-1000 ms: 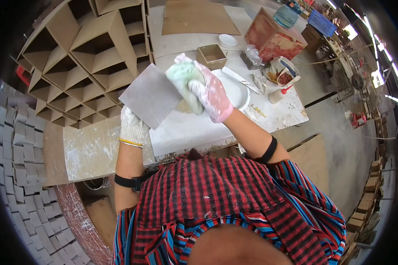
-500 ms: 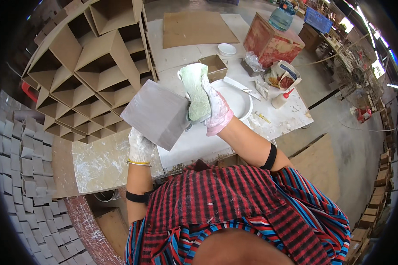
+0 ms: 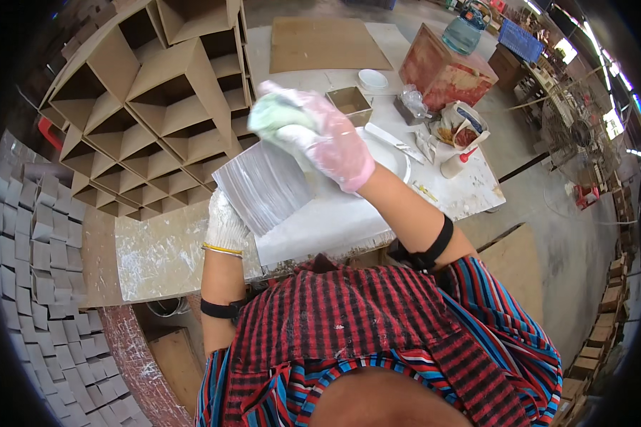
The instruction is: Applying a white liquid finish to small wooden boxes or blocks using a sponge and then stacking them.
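Observation:
My left hand (image 3: pixel 226 222), in a whitish knitted glove, is closed round the near left side of a grey box (image 3: pixel 265 191). The box is held up over the table, and its face carries wet white streaks. My right hand (image 3: pixel 335 142), in a glove smeared pink and white, grips a pale green sponge (image 3: pixel 281 117). The sponge is at the box's far upper edge, slightly blurred. Behind my right wrist, a round white basin (image 3: pixel 404 165) is partly hidden, with a flat white brush or scraper (image 3: pixel 392 140) across its rim.
Stacked open brown cardboard boxes (image 3: pixel 171 92) stand at the left. Beyond my hands are a small open box (image 3: pixel 350 107), a white bowl (image 3: pixel 372 79) and a cardboard sheet (image 3: pixel 324 44). A red-capped bottle (image 3: pixel 454 165) and a stained red crate (image 3: pixel 445 67) stand at the right.
My right hand has moved left with the sponge, from beside the box to over its far edge. White streaks now show on the box's face, and the box has shifted slightly right.

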The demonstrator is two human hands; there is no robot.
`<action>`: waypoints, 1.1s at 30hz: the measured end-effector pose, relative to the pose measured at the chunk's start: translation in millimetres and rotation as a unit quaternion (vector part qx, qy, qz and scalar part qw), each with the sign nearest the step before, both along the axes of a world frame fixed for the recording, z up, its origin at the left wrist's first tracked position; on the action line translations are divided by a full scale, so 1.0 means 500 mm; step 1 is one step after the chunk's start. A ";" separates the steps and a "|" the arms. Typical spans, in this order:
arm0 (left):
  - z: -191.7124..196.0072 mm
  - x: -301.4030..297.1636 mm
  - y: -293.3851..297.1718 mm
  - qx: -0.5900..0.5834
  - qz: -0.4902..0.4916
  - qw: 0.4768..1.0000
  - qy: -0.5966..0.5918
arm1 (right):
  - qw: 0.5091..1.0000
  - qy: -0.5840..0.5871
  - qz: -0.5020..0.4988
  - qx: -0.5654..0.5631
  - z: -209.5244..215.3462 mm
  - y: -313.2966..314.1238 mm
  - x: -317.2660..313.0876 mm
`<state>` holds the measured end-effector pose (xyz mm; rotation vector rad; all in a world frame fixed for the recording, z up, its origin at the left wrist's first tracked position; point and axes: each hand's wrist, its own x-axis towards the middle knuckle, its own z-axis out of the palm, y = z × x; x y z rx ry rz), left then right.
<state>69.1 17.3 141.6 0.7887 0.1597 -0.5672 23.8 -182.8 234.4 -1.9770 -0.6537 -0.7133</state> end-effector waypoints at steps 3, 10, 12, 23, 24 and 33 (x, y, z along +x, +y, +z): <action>-0.016 0.006 -0.001 -0.024 -0.041 0.998 -0.038 | 0.996 0.003 -0.003 -0.089 0.031 0.039 -0.002; -0.005 -0.017 0.007 0.052 -0.012 0.996 -0.072 | 0.997 -0.008 -0.005 -0.080 0.027 0.072 0.032; -0.013 -0.012 0.008 0.133 -0.020 0.978 -0.159 | 0.998 0.011 -0.006 -0.054 0.025 0.069 0.035; -0.002 -0.007 0.022 -0.013 -0.041 0.996 -0.072 | 0.971 0.038 0.121 -0.201 0.006 0.116 -0.055; -0.004 0.001 0.024 -0.006 -0.042 0.996 -0.080 | 0.980 0.019 0.133 -0.145 0.010 0.114 -0.036; -0.022 0.016 0.017 0.037 -0.083 0.989 -0.120 | 0.979 -0.013 0.110 -0.172 -0.011 0.117 -0.023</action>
